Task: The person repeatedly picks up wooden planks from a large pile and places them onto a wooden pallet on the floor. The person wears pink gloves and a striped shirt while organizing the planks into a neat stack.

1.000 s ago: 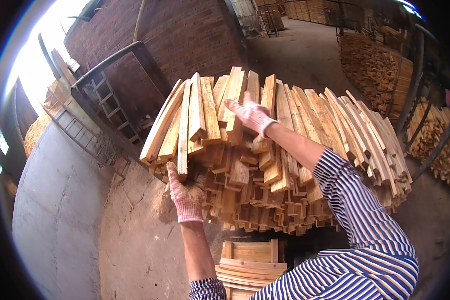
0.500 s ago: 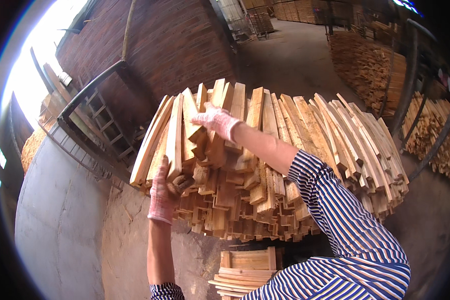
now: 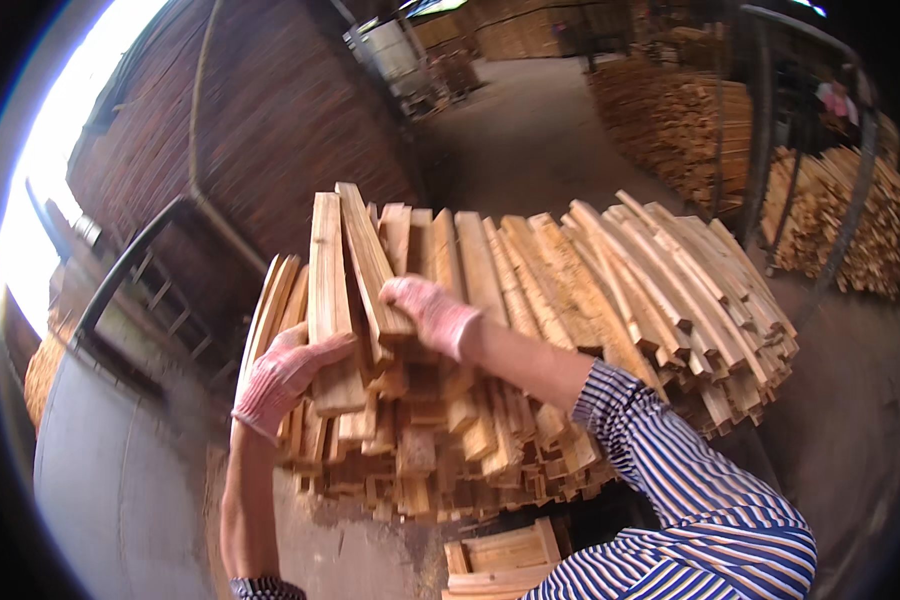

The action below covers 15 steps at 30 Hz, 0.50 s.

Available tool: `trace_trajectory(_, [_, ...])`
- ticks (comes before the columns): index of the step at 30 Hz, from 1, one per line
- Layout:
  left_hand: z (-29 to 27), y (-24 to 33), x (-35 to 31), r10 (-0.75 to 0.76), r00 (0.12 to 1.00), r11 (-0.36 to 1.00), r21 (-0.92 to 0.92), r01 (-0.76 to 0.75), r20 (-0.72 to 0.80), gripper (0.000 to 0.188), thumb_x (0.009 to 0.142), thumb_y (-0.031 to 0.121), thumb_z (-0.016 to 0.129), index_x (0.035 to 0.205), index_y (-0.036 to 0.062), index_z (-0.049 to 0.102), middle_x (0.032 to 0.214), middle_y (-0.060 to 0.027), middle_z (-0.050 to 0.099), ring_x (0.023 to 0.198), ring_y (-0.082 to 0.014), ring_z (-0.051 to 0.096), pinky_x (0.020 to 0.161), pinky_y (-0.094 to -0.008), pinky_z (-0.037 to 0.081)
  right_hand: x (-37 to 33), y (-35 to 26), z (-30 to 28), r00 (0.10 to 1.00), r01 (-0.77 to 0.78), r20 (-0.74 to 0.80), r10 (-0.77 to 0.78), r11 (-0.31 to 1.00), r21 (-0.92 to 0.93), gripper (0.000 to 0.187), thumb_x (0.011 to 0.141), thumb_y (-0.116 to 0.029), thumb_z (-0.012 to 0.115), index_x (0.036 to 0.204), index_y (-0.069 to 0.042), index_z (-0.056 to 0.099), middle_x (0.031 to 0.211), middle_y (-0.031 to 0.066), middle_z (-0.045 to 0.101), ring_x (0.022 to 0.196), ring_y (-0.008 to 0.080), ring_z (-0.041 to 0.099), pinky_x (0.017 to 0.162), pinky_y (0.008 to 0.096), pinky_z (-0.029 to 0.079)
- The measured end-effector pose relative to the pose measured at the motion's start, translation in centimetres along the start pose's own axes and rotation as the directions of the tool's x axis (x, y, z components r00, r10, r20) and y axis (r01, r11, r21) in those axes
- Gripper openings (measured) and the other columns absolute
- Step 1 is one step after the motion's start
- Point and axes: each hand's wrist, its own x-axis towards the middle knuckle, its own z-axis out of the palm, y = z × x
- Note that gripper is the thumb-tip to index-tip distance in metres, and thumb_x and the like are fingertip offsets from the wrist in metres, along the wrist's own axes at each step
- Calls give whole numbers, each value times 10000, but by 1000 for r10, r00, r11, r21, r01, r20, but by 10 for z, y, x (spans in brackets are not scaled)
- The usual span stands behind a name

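A wide pile of sawn wooden strips lies in front of me, their near ends pointing at me. At its left part two strips stand up above the others. My left hand, in a pinkish knit glove, is closed around the near part of the left wooden strip. Just right of it, my right hand, gloved alike, grips the near end of the other wooden strip. The thumb and fingertips of both hands are partly hidden by the wood.
A bent metal rail and a grey wall stand at the left, a brick wall behind. More stacked wood sits at the right beyond dark metal bars. Below the pile is a small wooden stack.
My left hand has risen from under a strip's end to grip its side. My right hand has drawn nearer to me, onto a strip's end. Two strips are now raised, and the view has shifted.
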Motion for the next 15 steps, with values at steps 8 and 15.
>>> trace_trajectory(8, [15,-29,96,-80,990,942,-317,114,120,415,871,281,750,1222,70,682,1106,-89,723,973,-195,693,904,-349,551,-16,10,-2,989,-145,18,144,977,154,500,820,-67,734,1292,-74,571,1271,179,632,1204,332,598,1001,384,503])
trace_trajectory(15, [12,-58,87,98,995,814,-575,-77,4,374,921,228,697,1221,10,656,1082,-96,719,884,-207,710,793,-337,587,16,-6,4,768,-497,280,577,259,828,372,902,-323,660,1045,20,681,961,155,706,891,292,677,781,442,573])
